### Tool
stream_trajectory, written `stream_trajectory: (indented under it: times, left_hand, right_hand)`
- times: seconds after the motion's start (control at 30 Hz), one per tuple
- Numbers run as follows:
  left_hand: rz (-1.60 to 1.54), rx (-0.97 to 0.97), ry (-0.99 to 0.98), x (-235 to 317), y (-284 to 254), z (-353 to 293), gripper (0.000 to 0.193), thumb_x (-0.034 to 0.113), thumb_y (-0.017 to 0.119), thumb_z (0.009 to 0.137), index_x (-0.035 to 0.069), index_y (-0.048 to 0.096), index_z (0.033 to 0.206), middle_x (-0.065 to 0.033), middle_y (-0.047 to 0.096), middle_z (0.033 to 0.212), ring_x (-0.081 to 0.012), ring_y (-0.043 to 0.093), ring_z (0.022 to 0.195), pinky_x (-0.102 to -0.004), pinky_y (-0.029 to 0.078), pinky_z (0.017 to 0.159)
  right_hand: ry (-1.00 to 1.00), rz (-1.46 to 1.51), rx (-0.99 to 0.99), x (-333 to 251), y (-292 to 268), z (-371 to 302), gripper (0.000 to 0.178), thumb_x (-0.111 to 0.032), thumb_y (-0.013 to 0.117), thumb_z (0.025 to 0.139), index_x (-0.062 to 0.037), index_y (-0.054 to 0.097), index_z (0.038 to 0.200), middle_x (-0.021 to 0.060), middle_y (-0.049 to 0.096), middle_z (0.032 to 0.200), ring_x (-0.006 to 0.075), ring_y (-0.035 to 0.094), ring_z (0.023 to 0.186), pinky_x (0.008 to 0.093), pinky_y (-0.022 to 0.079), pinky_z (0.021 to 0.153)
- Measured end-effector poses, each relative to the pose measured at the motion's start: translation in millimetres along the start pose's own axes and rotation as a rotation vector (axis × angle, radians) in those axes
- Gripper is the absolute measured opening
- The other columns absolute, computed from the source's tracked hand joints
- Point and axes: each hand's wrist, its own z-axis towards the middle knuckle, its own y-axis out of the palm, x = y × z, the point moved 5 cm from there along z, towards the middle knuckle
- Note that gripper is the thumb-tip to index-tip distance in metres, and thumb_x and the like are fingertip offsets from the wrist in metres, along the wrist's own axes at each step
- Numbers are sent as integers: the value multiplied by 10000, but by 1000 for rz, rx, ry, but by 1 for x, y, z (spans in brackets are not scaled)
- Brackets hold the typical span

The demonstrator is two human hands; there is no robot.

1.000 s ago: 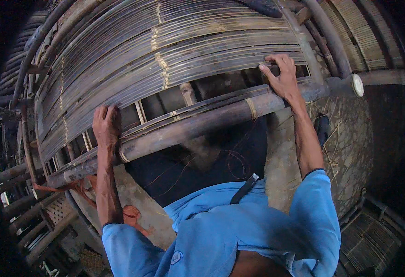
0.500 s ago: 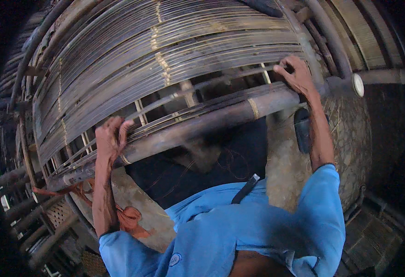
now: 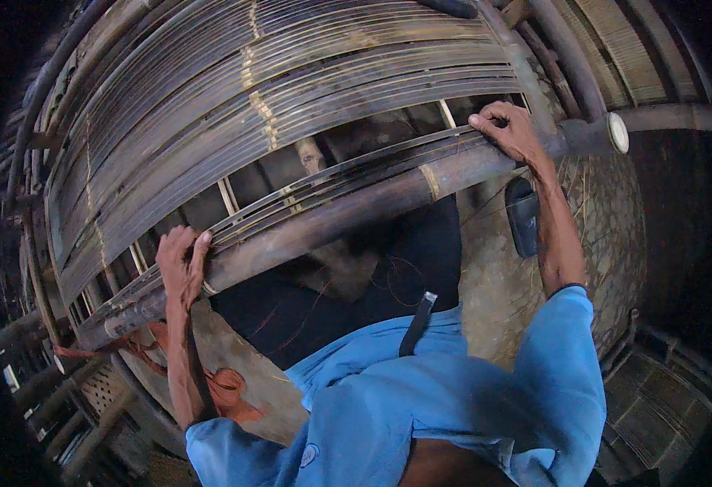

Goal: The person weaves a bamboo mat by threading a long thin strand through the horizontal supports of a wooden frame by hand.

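Bamboo slats [image 3: 177, 154] edge an open gap [image 3: 380, 134] — right hand [image 3: 512, 134] pinching a strip [image 3: 356, 165], left hand [image 3: 180, 272] — grip unclear.

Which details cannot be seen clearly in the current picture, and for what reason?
All in the head view:
Left hand: what lies under its fingers, hidden by the hand itself.
Right hand: what, if anything, its curled fingers pinch, hidden by those fingers.
Black sandal: one side, behind the right forearm.
Slatted panel: far end, cut off by the upper edge.
Shirt emblem: too small to make out.
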Motion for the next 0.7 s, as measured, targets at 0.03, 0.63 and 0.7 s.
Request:
stream_trajectory:
  times: [0.03, 0.63, 0.7]
  left_hand:
    - [-44, -28, -96, -12, -6, -4, 244, 221, 685, 936, -5, 619, 873, -137, 538, 795, -343, 520, 791, -412, 403, 754]
    - [292, -554, -384, -90, 37, -43, 565, 388, 248, 1097, 14, 567, 1376, -201, 531, 1453, -372, 428, 1394, -478, 180, 1222]
    - [388, -520, -156, -125, 33, -72, 551, 380, 271, 1092, 30, 541, 1422, -200, 545, 1441, -374, 447, 1378, -483, 189, 1222]
  right_hand:
    - [-3, 4, 0, -5, 3, -1, 364, -384, 783, 859, -25, 728, 883, 66, 647, 843, 216, 616, 956, 399, 445, 905]
    - [-34, -298, 99, 21, -10, -9, 544, -581, 619, 927, -77, 766, 1070, 121, 731, 1039, 293, 615, 1106, 412, 402, 1011]
    - [28, -394, 15, -13, 5, -3, 505, -553, 678, 897, -78, 765, 1046, 107, 732, 1012, 304, 609, 1110, 409, 388, 1027]
